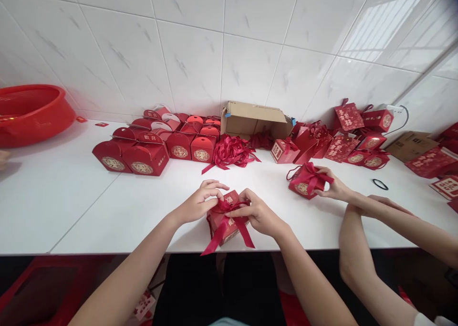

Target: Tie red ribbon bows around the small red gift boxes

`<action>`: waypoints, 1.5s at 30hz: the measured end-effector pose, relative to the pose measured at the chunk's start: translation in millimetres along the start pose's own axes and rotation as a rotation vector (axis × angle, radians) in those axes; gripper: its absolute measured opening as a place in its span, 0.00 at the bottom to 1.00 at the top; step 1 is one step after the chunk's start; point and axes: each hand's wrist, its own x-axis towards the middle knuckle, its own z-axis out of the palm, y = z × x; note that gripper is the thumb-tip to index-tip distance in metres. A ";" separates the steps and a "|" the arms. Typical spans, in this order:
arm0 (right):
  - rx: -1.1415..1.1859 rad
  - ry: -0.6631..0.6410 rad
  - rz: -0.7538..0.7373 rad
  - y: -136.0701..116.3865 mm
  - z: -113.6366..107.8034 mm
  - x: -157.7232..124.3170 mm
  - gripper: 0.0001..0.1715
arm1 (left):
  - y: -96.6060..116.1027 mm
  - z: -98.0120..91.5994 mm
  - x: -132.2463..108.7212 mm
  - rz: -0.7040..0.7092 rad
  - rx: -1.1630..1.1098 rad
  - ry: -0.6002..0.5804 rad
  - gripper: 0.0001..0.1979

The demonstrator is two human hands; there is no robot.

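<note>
A small red gift box (233, 229) with gold print sits at the table's front edge before me. Tied on its top is a red ribbon (221, 231) bow, its two tails hanging down over the near side. My left hand (200, 203) pinches the ribbon on the bow's left side, the other fingers raised and slightly spread. From the right, my right hand (260, 214) has thumb and fingers closed on the bow's right loop. The fingertips partly cover the knot.
Rows of open-topped red boxes (146, 161), a heap of ribbons (234, 152) and a cardboard carton (250, 111) line the wall. At right, another person's hand (332, 185) touches a bowed box (302, 183). A red basin (32, 113) stands far left; a black ring (379, 184) lies right.
</note>
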 end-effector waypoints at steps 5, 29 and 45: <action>0.016 0.022 -0.030 1.0 1.5 0.1 0.24 | 8.0 4.1 -2.4 -0.029 -0.100 -0.013 0.10; 0.214 0.352 0.339 15.5 1.1 -10.8 0.07 | 8.1 33.4 2.1 -0.202 -0.227 0.240 0.08; 0.348 0.337 0.421 12.8 4.9 -2.1 0.09 | 12.1 35.4 -1.9 -0.217 -0.266 0.267 0.10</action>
